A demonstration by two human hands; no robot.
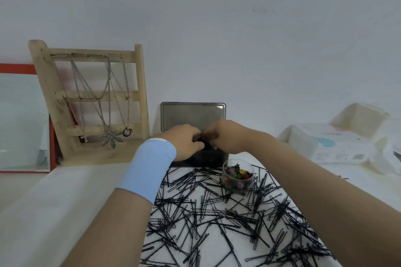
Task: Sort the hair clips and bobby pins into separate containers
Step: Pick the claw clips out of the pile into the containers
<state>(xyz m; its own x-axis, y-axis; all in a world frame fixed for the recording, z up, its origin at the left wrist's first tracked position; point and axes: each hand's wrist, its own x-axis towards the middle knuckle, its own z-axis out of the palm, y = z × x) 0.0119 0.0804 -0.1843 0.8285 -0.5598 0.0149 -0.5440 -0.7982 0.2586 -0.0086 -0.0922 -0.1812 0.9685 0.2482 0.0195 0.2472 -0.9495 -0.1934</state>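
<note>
Both hands meet over the dark lidded box (208,157) at the far edge of the cloth: left hand (185,142) and right hand (225,136) fingertips together, pinching something dark, probably a bundle of pins; cannot tell for sure. Loose bobby pins (217,219) lie scattered nearer the body, beneath both forearms, long axes every direction. Clear cup of coloured hair clips (238,178) stands just right of the box, closer to the right hand.

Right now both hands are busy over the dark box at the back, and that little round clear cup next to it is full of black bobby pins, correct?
Not quite. The head view shows the round clear cup holding small colourful hair clips, not black bobby pins. The bobby pins lie scattered on the white cloth around it. Both hands, left and right, are indeed over the dark box.
</note>
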